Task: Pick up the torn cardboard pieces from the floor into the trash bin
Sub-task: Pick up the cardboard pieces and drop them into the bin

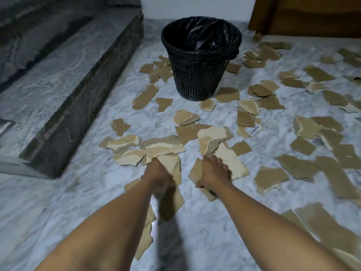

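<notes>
Left hand [159, 173] gripping cardboard piece [169, 160], right hand [212, 173] fingers [219, 164] curled round another

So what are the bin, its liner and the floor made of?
The trash bin looks like black moulded plastic, going by its grid of small holes. Its liner seems thin glossy black plastic film, crinkled and shiny. The floor looks like polished pale marble or marble-look tile, with grey veining.

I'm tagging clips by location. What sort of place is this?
Probably indoors in a home, at the foot of a staircase: pale marble floor, dark stone steps on the left, a wooden door at the back right.
</notes>
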A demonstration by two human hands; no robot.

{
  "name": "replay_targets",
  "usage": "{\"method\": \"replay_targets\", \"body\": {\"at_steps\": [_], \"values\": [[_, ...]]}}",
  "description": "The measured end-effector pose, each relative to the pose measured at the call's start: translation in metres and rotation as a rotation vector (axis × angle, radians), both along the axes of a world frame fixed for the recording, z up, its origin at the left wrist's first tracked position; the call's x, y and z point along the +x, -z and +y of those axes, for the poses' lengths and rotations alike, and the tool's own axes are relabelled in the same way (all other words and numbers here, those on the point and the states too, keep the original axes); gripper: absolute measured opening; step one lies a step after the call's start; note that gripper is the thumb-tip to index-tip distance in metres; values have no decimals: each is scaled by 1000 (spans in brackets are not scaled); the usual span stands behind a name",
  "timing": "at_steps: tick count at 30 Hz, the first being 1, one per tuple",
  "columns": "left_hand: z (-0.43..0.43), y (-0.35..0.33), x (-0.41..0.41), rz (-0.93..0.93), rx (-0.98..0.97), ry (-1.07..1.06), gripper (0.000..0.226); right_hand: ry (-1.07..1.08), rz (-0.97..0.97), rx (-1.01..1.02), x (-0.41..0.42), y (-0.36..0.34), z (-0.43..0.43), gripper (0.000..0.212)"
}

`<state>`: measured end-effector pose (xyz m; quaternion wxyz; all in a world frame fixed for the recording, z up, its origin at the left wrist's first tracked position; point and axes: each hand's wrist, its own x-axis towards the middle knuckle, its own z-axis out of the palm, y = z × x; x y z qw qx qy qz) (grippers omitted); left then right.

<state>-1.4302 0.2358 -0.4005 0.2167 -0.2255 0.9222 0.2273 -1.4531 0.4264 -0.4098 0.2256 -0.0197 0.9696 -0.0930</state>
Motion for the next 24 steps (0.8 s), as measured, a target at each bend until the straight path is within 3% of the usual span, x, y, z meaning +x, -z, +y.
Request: {"method": "replay_targets", "body": {"at_steps": [4, 7, 9, 13, 19, 22, 24], "values": [[-3, -9, -6, 18, 195, 10, 38, 102, -56, -91, -8, -12, 7, 66], [2, -18, 7, -194, 300, 89, 37, 302, -55, -138, -21, -22, 23, 68], [12, -20, 18, -286, 219, 184, 41, 419, -41, -104, -28, -20, 34, 67], [34, -8, 44, -181, -116, 467, 51, 471, -89, -36, -23, -6, 49, 63], [48, 8, 57, -30, 77, 257, 53, 493, 44, -69, -9, -7, 55, 79], [52, 6, 51, -66, 180, 157, 66, 527, 74, -252, -15, -9, 58, 77], [52, 1, 45, -98, 161, 192, 60, 588, 39, -410, -21, -16, 60, 72]]}}
